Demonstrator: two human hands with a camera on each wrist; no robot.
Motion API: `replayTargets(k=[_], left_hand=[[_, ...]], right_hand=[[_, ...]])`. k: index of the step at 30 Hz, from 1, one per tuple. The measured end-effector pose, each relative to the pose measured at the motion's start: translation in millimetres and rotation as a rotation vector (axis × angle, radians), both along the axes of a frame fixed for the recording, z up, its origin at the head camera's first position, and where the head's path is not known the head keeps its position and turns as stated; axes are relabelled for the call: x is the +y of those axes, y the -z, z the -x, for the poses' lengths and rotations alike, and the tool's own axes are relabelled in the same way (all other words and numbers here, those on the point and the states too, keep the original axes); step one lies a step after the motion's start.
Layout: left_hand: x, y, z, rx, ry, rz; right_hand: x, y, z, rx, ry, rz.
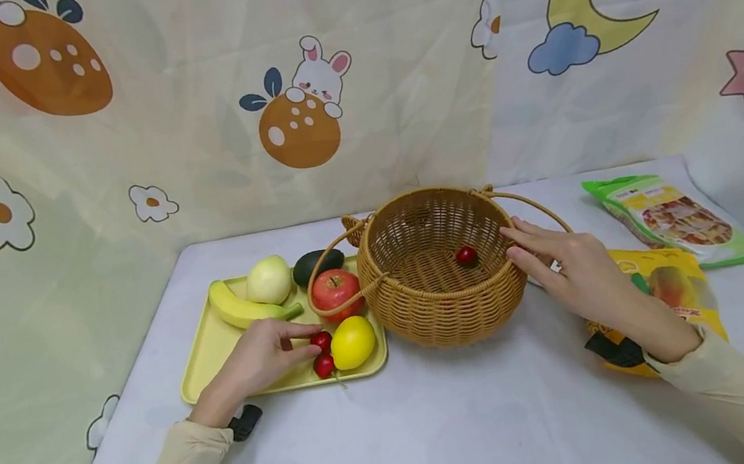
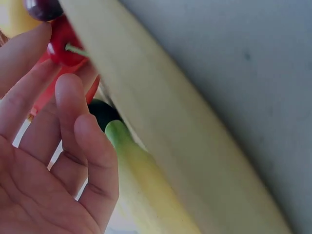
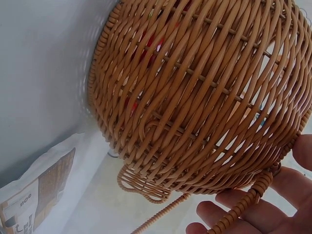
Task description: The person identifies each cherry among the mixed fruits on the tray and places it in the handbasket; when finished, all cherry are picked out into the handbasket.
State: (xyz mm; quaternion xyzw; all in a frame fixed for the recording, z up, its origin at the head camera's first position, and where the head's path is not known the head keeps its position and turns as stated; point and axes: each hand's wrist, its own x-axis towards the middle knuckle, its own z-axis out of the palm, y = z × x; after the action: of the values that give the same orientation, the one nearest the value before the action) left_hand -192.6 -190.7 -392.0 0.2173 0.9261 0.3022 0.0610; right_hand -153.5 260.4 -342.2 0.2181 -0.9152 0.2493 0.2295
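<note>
Left hand (image 1: 264, 358) pinching cherry (image 2: 63, 45), right hand (image 1: 581, 265) touching basket (image 1: 453, 318), fingers apart, basket's open top only in head view

A green-edged packet (image 1: 687, 223) lies behind a yellow packet (image 1: 685, 285).

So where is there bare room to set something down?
Widest is the table in front of the basket, between the tray and yellow bag. Inside the basket, bare floor shows left of the cherry. The tray's right end is crowded: apple, lemon and cherries, plus the left hand.
</note>
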Motion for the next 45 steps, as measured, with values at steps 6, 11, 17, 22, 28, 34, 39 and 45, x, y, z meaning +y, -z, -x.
replayTargets(k=[6,11,17,22,28,34,39,45], left_hand=[[3.3,2.5,0.9,-0.018,0.015,-0.018],[4.8,1.7,0.5,-0.007,0.016,-0.019],[4.3,1.2,1.3,-0.016,0.017,-0.021],[4.4,0.9,2.4,-0.014,0.015,-0.007],[4.5,-0.5,3.4,-0.023,0.018,0.0],[3.7,-0.1,4.5,-0.02,0.018,-0.003],[3.3,0.6,6.2,-0.038,0.026,-0.012],[-0.6,-0.9,8.7,-0.074,0.03,-0.03]], right_hand=[[0.5,0.8,-0.3,-0.017,-0.002,0.009],[0.6,1.7,-1.1,-0.017,-0.004,0.013],[0.5,1.3,-1.4,-0.012,0.0,0.013],[0.4,0.8,-1.6,-0.012,0.005,0.008],[0.2,0.3,-0.5,-0.01,0.002,0.005],[0.4,-0.2,0.5,0.001,0.0,0.006],[0.3,0.0,0.0,-0.007,-0.006,0.01],[0.3,0.0,-0.6,-0.009,-0.006,0.016]])
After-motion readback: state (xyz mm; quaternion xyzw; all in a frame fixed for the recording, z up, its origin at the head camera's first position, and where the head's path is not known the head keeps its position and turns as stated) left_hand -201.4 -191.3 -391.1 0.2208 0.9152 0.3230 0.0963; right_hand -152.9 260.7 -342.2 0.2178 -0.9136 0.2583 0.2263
